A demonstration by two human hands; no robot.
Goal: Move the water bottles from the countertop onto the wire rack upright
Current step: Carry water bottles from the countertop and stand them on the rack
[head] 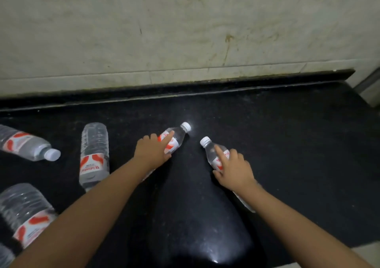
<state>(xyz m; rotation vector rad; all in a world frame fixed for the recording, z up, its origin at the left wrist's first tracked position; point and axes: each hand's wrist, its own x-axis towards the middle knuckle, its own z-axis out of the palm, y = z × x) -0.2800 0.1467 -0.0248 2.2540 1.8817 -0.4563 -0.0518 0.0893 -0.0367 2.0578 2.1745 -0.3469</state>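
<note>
**Both hands on lying bottles, black countertop**

Person is reaching both bare arms fwd over the black countertop [287,144], w/ a stained pale wall [185,31] running behind it.

L hand [151,151] is lying over the body of the left-centre bottle [174,139], fingers curling round it, index finger stretching along the label. Bottle is lying on its side, white cap pointing up-right, away from the person. Looks like a grasp, bottle resting on the counter.

R hand [236,169] is wrapping the right-centre bottle [214,154] the same way, index finger pointing along it toward the cap, thumb pressing the near side. This bottle is also lying down, cap pointing up-left; its base is showing past the wrist, lower right. The two caps are sitting near each other, not touching.

Other bottles, all lying on the counter, untouched:
- upper-left bottle [24,144], cap pointing right, partly cut by the frame edge.
- middle-left bottle [94,154], lengthwise toward the person, label end nearer, just beside the L forearm.
- lower-left bottle [26,214], partly hidden under the L forearm.
- a sliver of one more at the bottom-left corner, too cut off to tell much.

All carrying red-and-white labels, clear bodies. Wire rack isn't in view.
</note>
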